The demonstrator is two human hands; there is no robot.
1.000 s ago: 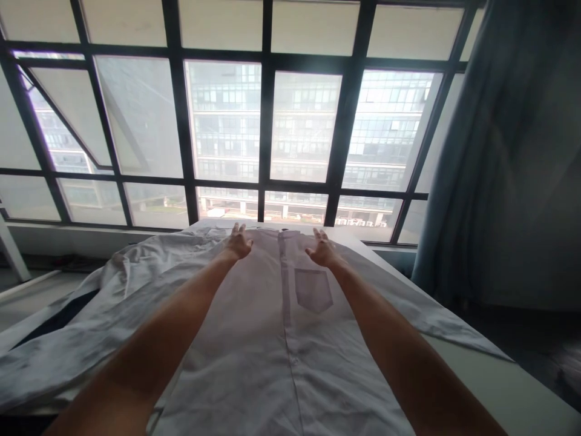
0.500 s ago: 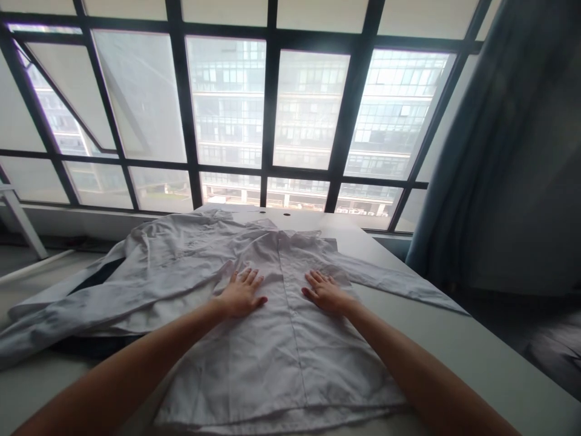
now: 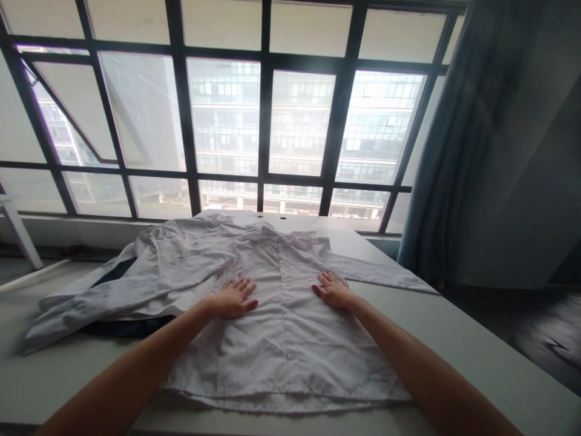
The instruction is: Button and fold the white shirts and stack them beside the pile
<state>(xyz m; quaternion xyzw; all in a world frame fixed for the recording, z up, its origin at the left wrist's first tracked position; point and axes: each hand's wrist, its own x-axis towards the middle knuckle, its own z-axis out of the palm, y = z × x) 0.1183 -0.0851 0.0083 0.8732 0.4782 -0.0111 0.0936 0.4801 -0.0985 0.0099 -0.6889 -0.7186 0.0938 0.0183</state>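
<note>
A white button-up shirt (image 3: 285,339) lies spread front-up on a white table (image 3: 481,351), collar toward the window. My left hand (image 3: 233,298) rests flat on the shirt left of the button strip, fingers stretched out. My right hand (image 3: 333,290) lies flat on the shirt's right side, fingers out, covering the chest pocket area. Neither hand holds anything. The shirt's right sleeve (image 3: 385,275) stretches out across the table to the right.
More crumpled white cloth (image 3: 136,272) is piled on the table's left over something dark (image 3: 122,327). A large black-framed window (image 3: 263,121) fills the far side. A blue-grey curtain (image 3: 458,157) hangs at the right. A white leg (image 3: 16,233) stands far left.
Both hands slid back from the collar toward me down the shirt front, palms flat, and spread a little wider apart. The view pulled back, showing the shirt's hem.
</note>
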